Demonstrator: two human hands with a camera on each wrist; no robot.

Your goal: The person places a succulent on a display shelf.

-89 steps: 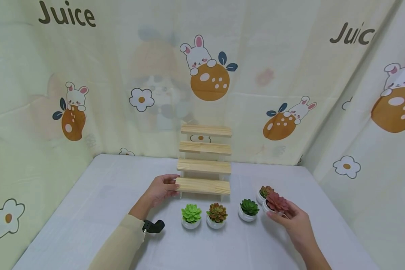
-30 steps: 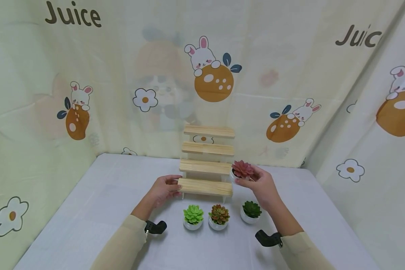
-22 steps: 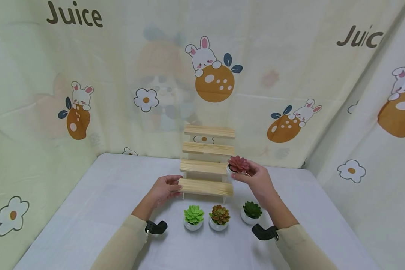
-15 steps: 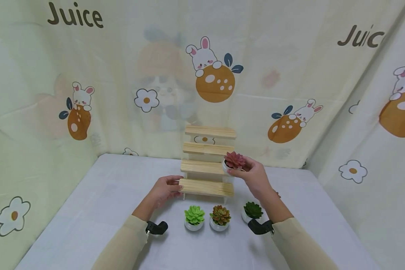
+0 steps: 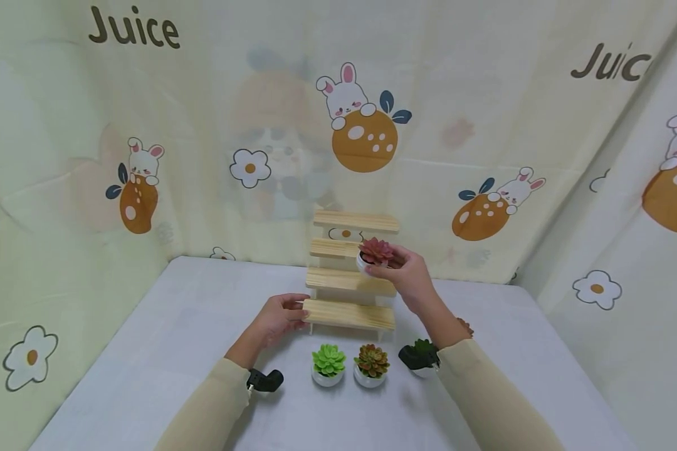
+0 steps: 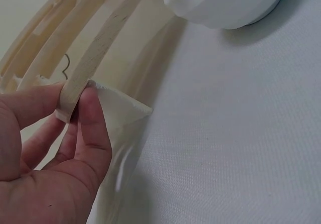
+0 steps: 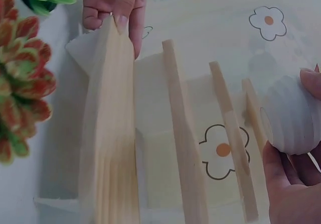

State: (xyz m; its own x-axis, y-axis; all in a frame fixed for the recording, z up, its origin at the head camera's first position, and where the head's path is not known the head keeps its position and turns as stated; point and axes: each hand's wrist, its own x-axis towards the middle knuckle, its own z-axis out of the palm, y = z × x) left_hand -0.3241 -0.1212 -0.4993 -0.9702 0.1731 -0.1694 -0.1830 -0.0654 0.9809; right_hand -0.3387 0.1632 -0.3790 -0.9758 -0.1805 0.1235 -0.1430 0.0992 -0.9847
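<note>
A tiered wooden shelf (image 5: pixel 346 313) stands at the back of the table. My left hand (image 5: pixel 279 318) pinches the left end of its lowest board; in the left wrist view, thumb and fingers (image 6: pixel 93 128) clasp the board's end. My right hand (image 5: pixel 409 275) holds a potted red succulent (image 5: pixel 377 251) in front of the upper middle tiers. Its ribbed white pot (image 7: pixel 291 116) sits between thumb and fingers in the right wrist view, apart from the boards. On the table before the shelf are a bright green succulent (image 5: pixel 328 361) and a red-green succulent (image 5: pixel 372 362), both in white pots.
A dark green succulent (image 5: pixel 423 346) stands at the right, partly hidden by the black wrist camera (image 5: pixel 417 358). Another reddish succulent (image 5: pixel 465 326) shows behind my right forearm. A printed curtain (image 5: pixel 203 125) hangs directly behind the shelf.
My right hand has lifted the red succulent from the table's right side, moving left and up to the shelf. The left hand keeps its grip on the lowest board.
</note>
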